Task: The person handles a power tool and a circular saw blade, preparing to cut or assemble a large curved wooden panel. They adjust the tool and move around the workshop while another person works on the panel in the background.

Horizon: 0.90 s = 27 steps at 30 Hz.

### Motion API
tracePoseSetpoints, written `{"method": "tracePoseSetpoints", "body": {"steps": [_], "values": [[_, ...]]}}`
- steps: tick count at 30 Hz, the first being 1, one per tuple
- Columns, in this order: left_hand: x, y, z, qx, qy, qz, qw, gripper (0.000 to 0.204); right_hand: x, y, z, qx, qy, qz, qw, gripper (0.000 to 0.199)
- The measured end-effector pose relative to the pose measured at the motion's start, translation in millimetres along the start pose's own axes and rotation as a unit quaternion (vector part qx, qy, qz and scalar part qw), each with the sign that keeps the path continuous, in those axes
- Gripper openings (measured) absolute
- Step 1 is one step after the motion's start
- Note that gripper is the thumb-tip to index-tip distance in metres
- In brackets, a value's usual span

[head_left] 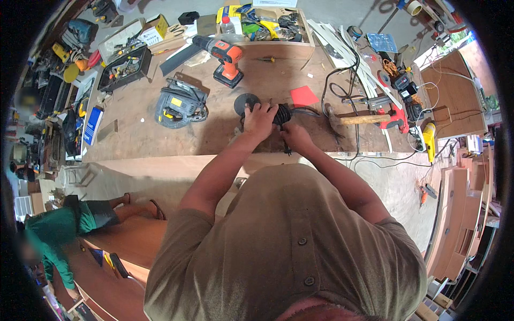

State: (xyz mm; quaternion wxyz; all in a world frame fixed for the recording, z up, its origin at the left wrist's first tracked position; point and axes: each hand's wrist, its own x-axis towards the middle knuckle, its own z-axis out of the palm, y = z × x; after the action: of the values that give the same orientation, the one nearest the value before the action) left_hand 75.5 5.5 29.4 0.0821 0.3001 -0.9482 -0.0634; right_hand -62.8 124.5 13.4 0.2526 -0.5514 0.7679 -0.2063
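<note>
My left hand (259, 122) lies over a dark power tool that looks like an angle grinder, its fingers curved down around it; most of the tool's body is hidden. The tool's round black disc (247, 102) shows past my fingertips. Against my left thumb sits a wound bundle of black power cable (282, 113). My right hand (296, 137) is closed on the near side of that bundle, with a short end of cable hanging below it toward the bench edge. A red sheet of sandpaper or card (304, 96) lies just beyond the bundle.
On the wooden bench (214, 145) are a grey jigsaw (181, 107), an orange cordless drill (227, 60), a hammer (364, 119) and loose cables. A black tray (124, 69) and a wooden box (292, 52) hold tools. Another person (61, 230) in green is at lower left.
</note>
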Motion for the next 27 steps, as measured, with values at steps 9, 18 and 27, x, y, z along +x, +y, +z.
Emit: {"method": "tracePoseSetpoints", "body": {"steps": [9,18,27], "values": [[-5.4,0.3,8.1,-0.112,0.004,-0.028,0.993,0.057,17.9,-2.6,-46.9,-0.226,0.006,-0.29,0.93,0.033],[-6.1,13.4,-10.7,-0.053,0.003,-0.05,0.997,0.069,70.5,30.7,-62.6,-0.075,-0.091,-0.422,0.899,0.016],[-50.1,74.5,34.4,0.06,0.179,-0.361,0.913,0.074,81.9,37.7,-48.9,0.076,-0.022,-0.464,0.883,0.015]]}}
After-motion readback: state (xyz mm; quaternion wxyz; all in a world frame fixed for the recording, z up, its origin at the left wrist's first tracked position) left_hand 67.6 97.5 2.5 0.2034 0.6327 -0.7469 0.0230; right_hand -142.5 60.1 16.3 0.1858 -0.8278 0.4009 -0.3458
